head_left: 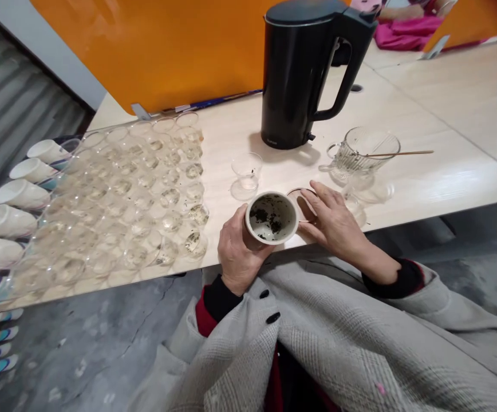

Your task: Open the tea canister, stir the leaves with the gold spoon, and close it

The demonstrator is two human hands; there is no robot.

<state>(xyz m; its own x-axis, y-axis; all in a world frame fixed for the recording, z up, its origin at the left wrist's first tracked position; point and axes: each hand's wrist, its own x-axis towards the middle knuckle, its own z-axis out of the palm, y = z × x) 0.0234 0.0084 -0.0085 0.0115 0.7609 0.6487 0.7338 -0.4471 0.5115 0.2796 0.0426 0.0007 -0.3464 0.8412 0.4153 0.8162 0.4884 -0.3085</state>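
My left hand point(240, 249) is wrapped round a pale ceramic cup point(291, 233), tilted so its mouth faces me. Dark leaf bits point(269, 217) cling to its inside and lie at the bottom. Just right of the cup, my right hand point(332, 220) has its fingers curved over a thin round lid-like piece point(296, 197) with a brown rim, partly hidden by the fingers. Behind the cup stands a small clear plastic cup point(246, 171) with a dark speck on its side. To the right, a ribbed glass cup point(355, 151) with a handle has a thin wooden stick point(403, 153) lying across it.
Rows of clear plastic cups point(123, 189) with bits in them cover the left of the table point(227, 126). Stacked white paper cups point(20, 191) line the far left. A black electric kettle point(294, 80) stands behind, before an orange partition point(166, 51). Another person's hand point(403, 12) shows beyond.
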